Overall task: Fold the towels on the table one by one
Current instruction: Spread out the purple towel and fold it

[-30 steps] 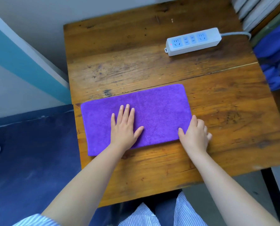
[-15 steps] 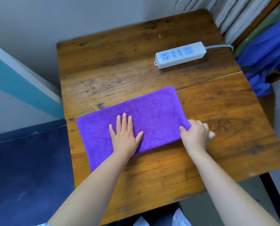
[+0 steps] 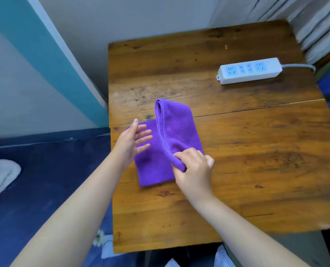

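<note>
Lifted now, towel (image 3: 176,130) end in right hand (image 3: 194,170); left hand (image 3: 130,143) raised.

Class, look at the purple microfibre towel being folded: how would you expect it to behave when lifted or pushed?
Probably floppy: the purple microfibre towel curves over in a soft loop where the right hand pinches its edge. Likely light, since a fingertip pinch lifts that half. Pushed, it would probably bunch rather than slide, as its fuzzy cloth lies on the rough wooden table.

We are seeing a white plastic power strip (image 3: 249,70) lying near the far right corner, its grey cable (image 3: 299,66) trailing off to the right. A dark blue floor (image 3: 45,180) is spreading out on the left, with a white cloth (image 3: 0,174) resting on it.
</note>
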Available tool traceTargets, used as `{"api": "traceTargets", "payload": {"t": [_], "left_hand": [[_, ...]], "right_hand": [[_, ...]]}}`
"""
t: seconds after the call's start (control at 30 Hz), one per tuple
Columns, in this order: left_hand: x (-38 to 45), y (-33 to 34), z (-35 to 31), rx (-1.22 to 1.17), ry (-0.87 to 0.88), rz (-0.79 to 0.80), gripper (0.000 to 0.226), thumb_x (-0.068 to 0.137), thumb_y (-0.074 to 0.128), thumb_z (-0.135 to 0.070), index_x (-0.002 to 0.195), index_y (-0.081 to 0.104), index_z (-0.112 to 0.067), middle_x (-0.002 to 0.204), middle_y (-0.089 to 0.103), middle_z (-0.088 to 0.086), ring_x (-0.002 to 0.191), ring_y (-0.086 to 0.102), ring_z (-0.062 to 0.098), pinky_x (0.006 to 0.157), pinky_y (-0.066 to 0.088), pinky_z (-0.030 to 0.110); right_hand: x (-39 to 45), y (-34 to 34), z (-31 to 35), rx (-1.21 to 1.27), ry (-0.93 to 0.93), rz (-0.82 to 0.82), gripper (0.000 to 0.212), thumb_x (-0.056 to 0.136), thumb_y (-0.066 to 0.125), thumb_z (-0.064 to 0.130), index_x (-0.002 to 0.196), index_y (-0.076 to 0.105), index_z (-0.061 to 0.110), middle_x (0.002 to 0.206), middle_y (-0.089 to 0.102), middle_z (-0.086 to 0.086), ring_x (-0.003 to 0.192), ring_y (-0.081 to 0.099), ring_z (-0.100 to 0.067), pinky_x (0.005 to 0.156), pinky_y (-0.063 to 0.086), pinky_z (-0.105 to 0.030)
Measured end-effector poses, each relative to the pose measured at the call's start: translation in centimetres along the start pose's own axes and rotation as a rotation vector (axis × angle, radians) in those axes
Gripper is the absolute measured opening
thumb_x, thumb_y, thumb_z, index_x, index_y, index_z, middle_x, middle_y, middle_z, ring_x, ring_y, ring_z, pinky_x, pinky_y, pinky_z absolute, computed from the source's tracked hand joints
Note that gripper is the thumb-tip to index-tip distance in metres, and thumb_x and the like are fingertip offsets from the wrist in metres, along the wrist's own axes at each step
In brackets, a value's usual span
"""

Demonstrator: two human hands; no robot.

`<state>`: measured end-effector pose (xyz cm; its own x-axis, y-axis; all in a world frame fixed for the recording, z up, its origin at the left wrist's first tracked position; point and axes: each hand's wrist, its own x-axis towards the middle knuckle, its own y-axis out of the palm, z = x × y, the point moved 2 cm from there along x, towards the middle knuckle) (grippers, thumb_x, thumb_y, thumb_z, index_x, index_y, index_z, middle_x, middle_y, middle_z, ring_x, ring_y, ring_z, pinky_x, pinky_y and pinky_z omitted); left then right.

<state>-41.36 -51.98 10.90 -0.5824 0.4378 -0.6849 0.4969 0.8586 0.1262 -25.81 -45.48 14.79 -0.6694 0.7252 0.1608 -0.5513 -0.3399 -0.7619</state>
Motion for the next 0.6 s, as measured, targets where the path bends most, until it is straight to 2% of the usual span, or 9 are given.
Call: {"api": "traceTargets", "payload": {"t": [0.07,0.1,0.2,0.27,0.37,0.47,0.53,0.6], "left_hand": [[-0.3,-1.1,0.0,0.019,-0.028,0.055,0.033,0.095,0.036,-0.044,0.088,0.057,-0.02,0.086,0.063,-0.001,0.078,0.061,0.012,0.063,0.053,0.025],[-0.4,-1.6,0.1,0.053,-0.024,0.068,0.029,0.094,0.039,-0.041,0.087,0.057,-0.021,0.087,0.063,-0.001,0.079,0.06,0.013,0.064,0.053,0.025],[-0.6,-1.9,0.1,0.188,0.058,0.052,0.008,0.091,0.054,-0.018,0.084,0.057,-0.019,0.086,0.061,0.0,0.077,0.059,0.013,0.058,0.053,0.02],[-0.3,-2.1,0.0,0.233,0.121,-0.004,0.014,0.087,0.057,-0.003,0.082,0.057,-0.016,0.083,0.061,0.0,0.075,0.059,0.013,0.058,0.053,0.017],[0.1,-2.3,-0.3,0.204,0.17,-0.031,0.014,0.088,0.054,0.002,0.09,0.058,-0.011,0.081,0.061,-0.001,0.071,0.058,0.01,0.057,0.052,0.012],[0.4,-3.1,-0.2,0.253,0.171,-0.049,0.016,0.089,0.052,0.001,0.101,0.057,-0.008,0.079,0.06,-0.002,0.069,0.057,0.008,0.053,0.05,0.009],[0.7,-3.7,0.1,0.317,0.153,-0.096,0.018,0.088,0.054,-0.001,0.105,0.058,-0.005,0.079,0.06,-0.002,0.069,0.057,0.009,0.057,0.05,0.014],[1.1,-4.3,0.6,0.347,0.113,-0.16,0.021,0.088,0.056,-0.005,0.109,0.058,-0.004,0.086,0.063,0.004,0.074,0.058,0.014,0.069,0.05,0.026]], "right_hand": [[-1.1,1.6,0.8,0.036,-0.028,0.067,0.013,0.055,0.067,0.005,0.066,0.068,0.012,0.06,0.062,-0.003,0.056,0.062,-0.023,0.07,0.029,-0.03],[-1.7,2.3,1.2,0.05,-0.038,0.101,0.014,0.054,0.067,0.004,0.066,0.068,0.011,0.06,0.062,-0.004,0.056,0.062,-0.023,0.065,0.033,-0.033],[-2.7,3.7,1.6,0.045,-0.073,0.167,0.015,0.052,0.066,0.002,0.067,0.068,0.008,0.06,0.061,-0.004,0.057,0.063,-0.022,0.062,0.034,-0.033],[-3.1,4.2,1.9,0.042,-0.099,0.181,0.016,0.052,0.065,0.002,0.068,0.067,0.008,0.06,0.061,-0.003,0.059,0.061,-0.021,0.067,0.031,-0.029],[-3.4,4.6,1.9,0.081,-0.153,0.218,0.024,0.056,0.065,-0.001,0.079,0.068,0.005,0.068,0.064,-0.006,0.066,0.057,-0.02,0.066,0.03,-0.026],[-4.0,5.2,1.6,0.111,-0.272,0.323,0.029,0.059,0.062,-0.005,0.087,0.066,-0.002,0.074,0.067,-0.011,0.068,0.065,-0.026,0.069,0.041,-0.026],[-4.4,5.4,1.3,0.132,-0.293,0.405,0.031,0.063,0.062,-0.005,0.093,0.066,-0.005,0.08,0.068,-0.014,0.073,0.068,-0.027,0.066,0.052,-0.028],[-4.7,5.5,0.8,0.132,-0.293,0.468,0.037,0.066,0.063,-0.001,0.102,0.063,-0.006,0.086,0.069,-0.014,0.077,0.068,-0.025,0.065,0.056,-0.03]]}}
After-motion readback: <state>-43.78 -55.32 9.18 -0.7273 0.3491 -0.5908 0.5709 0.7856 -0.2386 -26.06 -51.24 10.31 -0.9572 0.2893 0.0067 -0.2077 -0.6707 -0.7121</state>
